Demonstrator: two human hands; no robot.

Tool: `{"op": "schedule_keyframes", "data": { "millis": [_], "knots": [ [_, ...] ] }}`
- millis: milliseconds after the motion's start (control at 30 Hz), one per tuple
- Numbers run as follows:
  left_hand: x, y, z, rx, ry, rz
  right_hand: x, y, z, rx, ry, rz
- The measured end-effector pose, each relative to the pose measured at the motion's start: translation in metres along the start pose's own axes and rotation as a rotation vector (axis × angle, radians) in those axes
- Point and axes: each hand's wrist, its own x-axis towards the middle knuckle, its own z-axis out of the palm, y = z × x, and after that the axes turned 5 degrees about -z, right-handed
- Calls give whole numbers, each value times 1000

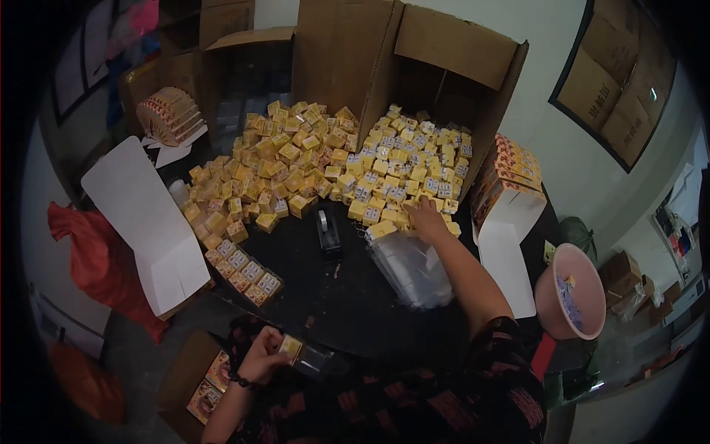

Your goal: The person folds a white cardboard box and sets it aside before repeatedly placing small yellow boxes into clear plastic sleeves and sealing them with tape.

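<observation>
Head view, from where I watch at a distance, shows a person's two bare hands at work over a black table spread with small yellow boxes. The left hand, low at the near side, has its fingers closed on a yellow piece, with clear film extending to the right of it. The right hand reaches forward to the near edge of the right-hand pile, fingers partly spread and angled down onto the yellow pieces; I cannot tell whether it has hold of one. That pile spills from an open carton, and the left-hand pile adjoins it. Under the right forearm I see clear plastic bags, and well to their left, a black tape dispenser. Neat rows of small boxes line up near the table's left edge, beside a white card sheet. Another white sheet lies at the right, near a pink basin with purple items inside. I make out a red sack at far left and printed packs in a carton below.
</observation>
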Motion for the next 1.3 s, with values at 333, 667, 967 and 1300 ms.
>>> {"op": "schedule_keyframes", "data": {
  "millis": [333,667,967,1300],
  "knots": [
    [-6,27,-8,290,-660,-369,-8,69,-6,689,43,-68],
    [16,49,85,769,78,275,-87,-80,-25,1784,-63,-35],
    [1,48,75,1261,420,645,-121,-190,-10,1693,-426,-234],
    [6,39,66,1472,467,816,-123,-205,23,1767,-485,-152]
  ]
}}
